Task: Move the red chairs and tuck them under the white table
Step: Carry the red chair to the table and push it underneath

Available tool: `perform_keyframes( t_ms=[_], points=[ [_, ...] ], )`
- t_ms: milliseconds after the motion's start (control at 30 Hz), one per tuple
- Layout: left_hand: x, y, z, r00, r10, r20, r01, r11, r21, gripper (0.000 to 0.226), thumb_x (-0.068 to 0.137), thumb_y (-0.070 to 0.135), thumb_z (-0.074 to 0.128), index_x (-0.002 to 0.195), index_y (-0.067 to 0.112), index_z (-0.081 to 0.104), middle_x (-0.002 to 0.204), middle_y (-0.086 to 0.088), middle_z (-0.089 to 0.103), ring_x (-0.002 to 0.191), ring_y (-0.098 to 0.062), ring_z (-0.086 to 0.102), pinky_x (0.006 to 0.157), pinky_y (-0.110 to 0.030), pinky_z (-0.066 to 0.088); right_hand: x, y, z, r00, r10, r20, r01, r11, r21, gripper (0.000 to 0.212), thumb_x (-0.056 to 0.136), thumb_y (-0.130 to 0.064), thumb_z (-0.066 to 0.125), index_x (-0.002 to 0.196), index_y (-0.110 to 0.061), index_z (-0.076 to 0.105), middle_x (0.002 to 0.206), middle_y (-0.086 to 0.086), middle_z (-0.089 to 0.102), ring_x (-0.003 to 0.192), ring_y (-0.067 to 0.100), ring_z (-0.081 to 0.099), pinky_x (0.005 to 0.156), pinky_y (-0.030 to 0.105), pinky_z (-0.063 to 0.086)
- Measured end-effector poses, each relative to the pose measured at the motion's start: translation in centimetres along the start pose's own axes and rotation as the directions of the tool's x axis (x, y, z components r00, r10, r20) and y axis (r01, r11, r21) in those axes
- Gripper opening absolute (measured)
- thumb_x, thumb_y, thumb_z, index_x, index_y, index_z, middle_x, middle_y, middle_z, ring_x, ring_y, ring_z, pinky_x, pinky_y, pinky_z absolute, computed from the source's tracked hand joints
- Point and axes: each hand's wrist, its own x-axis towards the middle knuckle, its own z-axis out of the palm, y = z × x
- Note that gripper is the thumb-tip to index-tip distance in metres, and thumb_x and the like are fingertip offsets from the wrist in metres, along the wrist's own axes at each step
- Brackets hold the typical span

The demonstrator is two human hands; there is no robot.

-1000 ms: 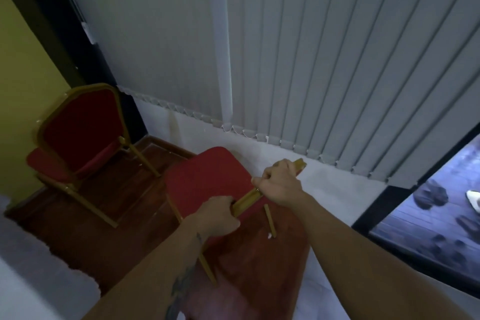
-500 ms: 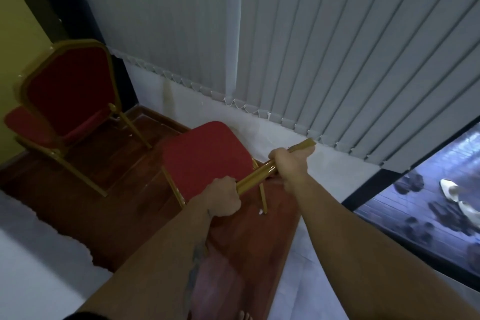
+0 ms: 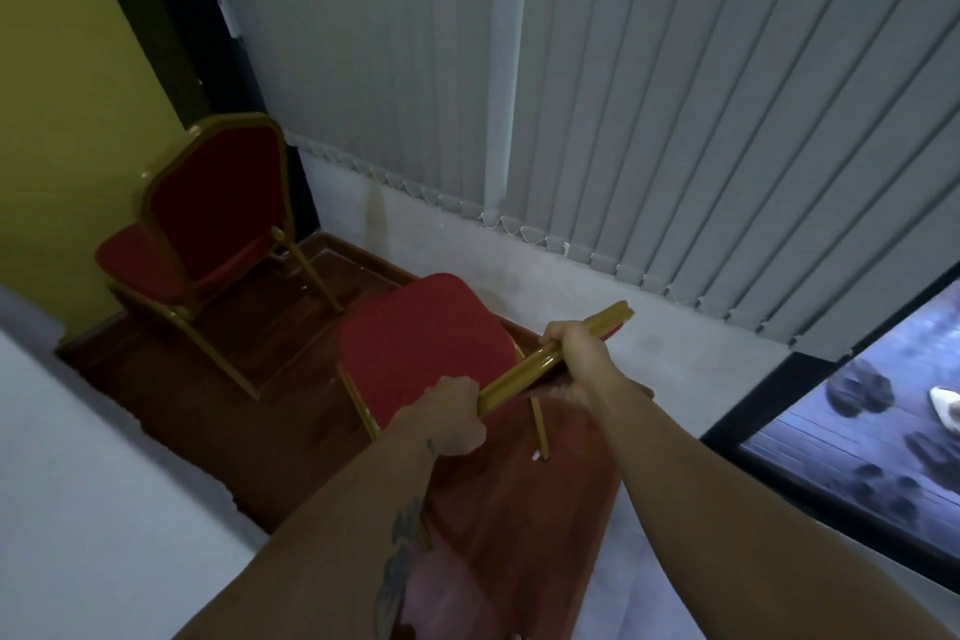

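A red chair (image 3: pixel 426 338) with a gold frame stands right in front of me, its seat pointing away. Both hands grip the gold top rail of its backrest: my left hand (image 3: pixel 452 416) at the near end, my right hand (image 3: pixel 579 353) further along. One gold leg seems raised off the dark wooden floor; I cannot tell for sure. A second red chair (image 3: pixel 208 218) stands at the back left by the yellow wall, its backrest facing me. A white surface (image 3: pixel 78 483), probably the white table, fills the lower left corner.
Grey vertical blinds (image 3: pixel 623 94) hang along the far wall above a pale floor strip. A yellow wall (image 3: pixel 62 94) closes the left side. At the right, a dark-framed opening (image 3: pixel 857 431) shows an outdoor deck with shoes on it.
The view has swung back right and down, so the second chair sits nearer the centre. My hands keep the same grip on the rail, and the near chair stays just in front of me.
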Motion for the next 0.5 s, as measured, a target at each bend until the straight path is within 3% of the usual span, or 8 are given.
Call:
perform_keyframes(
  t_ms=[133,233,400,500],
  points=[
    [-1.5,-0.3,-0.8,0.999,-0.030,-0.034,0.029,0.999,-0.033,0.027,0.084,0.017,0.059,0.110,0.014,0.063,0.109,-0.011,0.065,0.098,-0.032,0.066,0.078,-0.041,0.057,-0.5,-1.0,1.4,0.997,-0.024,0.067,0.028,0.997,-0.069,0.033,0.070,-0.003,0.059,0.102,-0.006,0.049,0.080,0.018,0.059,0.080,0.043,0.070,0.061,0.068,0.059],
    [-2.7,-1.0,-1.6,0.996,-0.070,-0.045,0.068,0.997,-0.042,0.033,0.083,0.021,0.059,0.115,0.015,0.062,0.113,-0.012,0.064,0.103,-0.034,0.066,0.084,-0.045,0.057,-0.7,-1.3,3.1,0.992,-0.035,0.123,0.050,0.992,-0.116,0.033,0.069,-0.004,0.059,0.100,-0.006,0.049,0.088,0.021,0.059,0.090,0.047,0.072,0.066,0.071,0.058],
    [-3.7,-2.2,-2.1,0.986,-0.143,-0.082,0.139,0.989,-0.051,0.037,0.087,0.022,0.060,0.122,0.012,0.059,0.120,-0.013,0.061,0.109,-0.035,0.064,0.086,-0.044,0.055,-0.2,-1.4,5.7,0.983,-0.024,0.179,0.064,0.973,-0.223,0.022,0.073,-0.003,0.058,0.095,-0.003,0.052,0.080,0.016,0.057,0.079,0.040,0.067,0.070,0.071,0.058],
    [-3.3,-2.2,-2.9,0.976,-0.192,-0.101,0.187,0.981,-0.061,0.036,0.087,0.023,0.059,0.121,0.012,0.058,0.119,-0.012,0.062,0.109,-0.035,0.065,0.087,-0.044,0.055,1.1,-2.2,7.3,0.972,-0.014,0.235,0.082,0.956,-0.281,0.020,0.072,-0.003,0.058,0.091,-0.003,0.052,0.076,0.015,0.057,0.075,0.039,0.068,0.064,0.067,0.060]
  ],
)
